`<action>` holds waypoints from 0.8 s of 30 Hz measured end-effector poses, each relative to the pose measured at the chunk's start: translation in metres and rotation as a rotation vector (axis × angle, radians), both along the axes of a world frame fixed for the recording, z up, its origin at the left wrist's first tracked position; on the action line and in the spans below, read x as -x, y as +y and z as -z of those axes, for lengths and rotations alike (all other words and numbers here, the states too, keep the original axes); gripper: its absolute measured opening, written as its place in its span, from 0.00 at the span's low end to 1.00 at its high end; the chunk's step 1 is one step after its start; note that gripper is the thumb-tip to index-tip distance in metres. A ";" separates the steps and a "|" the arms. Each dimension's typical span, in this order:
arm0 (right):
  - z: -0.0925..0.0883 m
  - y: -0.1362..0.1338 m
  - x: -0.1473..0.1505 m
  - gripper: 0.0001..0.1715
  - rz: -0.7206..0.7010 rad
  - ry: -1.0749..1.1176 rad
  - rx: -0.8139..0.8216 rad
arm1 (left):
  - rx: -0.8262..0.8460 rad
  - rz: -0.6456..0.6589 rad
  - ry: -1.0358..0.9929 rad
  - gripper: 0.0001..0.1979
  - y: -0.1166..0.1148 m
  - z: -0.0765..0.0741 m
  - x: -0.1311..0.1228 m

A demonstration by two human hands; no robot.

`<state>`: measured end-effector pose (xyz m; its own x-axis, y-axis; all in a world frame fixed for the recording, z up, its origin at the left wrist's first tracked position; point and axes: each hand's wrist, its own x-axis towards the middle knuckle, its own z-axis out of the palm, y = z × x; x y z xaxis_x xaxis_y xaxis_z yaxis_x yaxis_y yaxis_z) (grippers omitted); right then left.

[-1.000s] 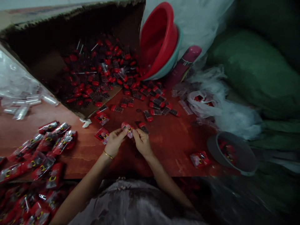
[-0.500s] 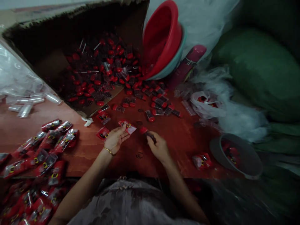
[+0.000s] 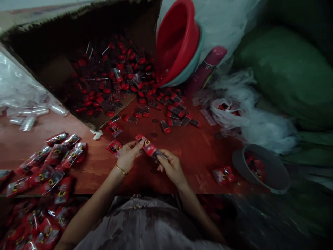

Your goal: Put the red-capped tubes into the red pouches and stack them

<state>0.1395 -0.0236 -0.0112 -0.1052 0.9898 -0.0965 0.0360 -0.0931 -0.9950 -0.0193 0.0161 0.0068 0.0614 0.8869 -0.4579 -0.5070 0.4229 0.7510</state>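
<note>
Between finger and thumb, my left hand (image 3: 127, 159) holds a red printed plastic sleeve (image 3: 147, 146) with a yellow mark on it. My right hand (image 3: 173, 169) grips a small red-capped clear tube (image 3: 159, 155) with dark contents. The capped end of the tube appears to be inside the sleeve, so both form one line between my hands. Nearest my left hand, another red printed sleeve (image 3: 113, 147) lies flat on the table. Loose red-capped tubes (image 3: 165, 127) are scattered beyond my hands.
A tipped cardboard box (image 3: 61, 71) spills many red-capped tubes onto the red table (image 3: 194, 149). Filled sleeves (image 3: 53, 156) are piled at left. A red basin (image 3: 179, 41), pink spray can (image 3: 208, 66), white plastic bag (image 3: 225, 116) and grey bowl (image 3: 281, 177) stand to the right.
The tube in my right hand was apart from the sleeve. The hands have come together, and its capped end now meets or sits in the sleeve.
</note>
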 end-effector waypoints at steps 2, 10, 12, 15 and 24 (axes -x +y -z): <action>-0.001 0.000 0.004 0.13 -0.006 0.029 0.014 | -0.036 0.010 0.001 0.18 -0.001 0.002 -0.003; 0.004 0.003 0.023 0.13 0.081 -0.090 -0.097 | -0.138 -0.038 -0.006 0.15 -0.009 0.010 -0.014; 0.006 0.003 0.027 0.12 0.119 -0.188 -0.164 | -0.168 -0.040 -0.034 0.14 -0.009 0.011 -0.015; 0.007 0.003 0.033 0.11 0.075 -0.154 -0.147 | -0.201 0.016 -0.047 0.12 -0.008 0.012 -0.015; 0.009 0.011 0.042 0.12 0.071 -0.057 -0.094 | -0.140 0.048 -0.002 0.14 0.000 0.008 -0.008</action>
<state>0.0978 -0.0126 -0.0201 -0.0317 0.9995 -0.0072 0.0896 -0.0043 -0.9960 -0.0113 0.0164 -0.0011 0.1057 0.9380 -0.3301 -0.4904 0.3379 0.8033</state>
